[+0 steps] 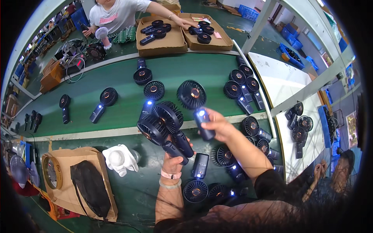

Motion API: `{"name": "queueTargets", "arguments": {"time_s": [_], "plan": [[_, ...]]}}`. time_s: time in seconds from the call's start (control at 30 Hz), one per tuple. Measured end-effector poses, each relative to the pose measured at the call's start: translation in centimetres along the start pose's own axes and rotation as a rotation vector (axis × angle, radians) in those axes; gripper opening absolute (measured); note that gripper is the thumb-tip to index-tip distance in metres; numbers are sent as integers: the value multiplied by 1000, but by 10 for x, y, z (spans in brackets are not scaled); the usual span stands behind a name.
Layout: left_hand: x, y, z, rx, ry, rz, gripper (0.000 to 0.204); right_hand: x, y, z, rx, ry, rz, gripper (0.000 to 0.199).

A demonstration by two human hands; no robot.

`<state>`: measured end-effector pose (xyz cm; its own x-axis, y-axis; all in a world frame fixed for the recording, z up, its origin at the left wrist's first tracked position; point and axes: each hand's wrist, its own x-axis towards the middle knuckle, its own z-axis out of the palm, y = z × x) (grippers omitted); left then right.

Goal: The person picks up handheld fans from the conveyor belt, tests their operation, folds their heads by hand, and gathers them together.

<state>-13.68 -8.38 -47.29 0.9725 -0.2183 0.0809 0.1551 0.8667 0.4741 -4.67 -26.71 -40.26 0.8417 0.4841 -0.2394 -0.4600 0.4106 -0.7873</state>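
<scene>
A green conveyor belt [116, 112] runs across the middle of the frame, strewn with dark handheld fans. At lower centre, the left hand [173, 157] is clenched around the handles of two fans [161, 124], their heads side by side just above it. Right of them, the right hand [217, 126] grasps the handle of a third fan [192, 94], its head lying on the belt and its handle light glowing. At the top, another person [116, 13] reaches into cardboard trays [182, 39]. A white cloth [120, 159] lies at lower left.
</scene>
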Motion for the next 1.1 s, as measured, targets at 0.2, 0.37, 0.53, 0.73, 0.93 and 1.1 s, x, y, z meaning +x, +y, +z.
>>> {"name": "queueTargets", "arguments": {"time_s": [0.2,0.37,0.53,0.73,0.93,1.1], "plan": [[3,1,8,16,67,39,94,-11,31,17,-20,57,-80,45],[1,-1,3,-21,86,54,91,-9,37,9,-271,84,-218,29],[0,-3,1,-69,49,23,89,-9,39,6,-226,106,-198,28],[-1,-2,1,-44,42,1,90,-8,38,3,-220,131,-220,30],[-2,-3,-1,-27,54,-32,92,-7,37,2,-225,162,-221,31],[-2,-4,-5,89,66,-28,80,-4,42,0,-195,142,-211,33]]}}
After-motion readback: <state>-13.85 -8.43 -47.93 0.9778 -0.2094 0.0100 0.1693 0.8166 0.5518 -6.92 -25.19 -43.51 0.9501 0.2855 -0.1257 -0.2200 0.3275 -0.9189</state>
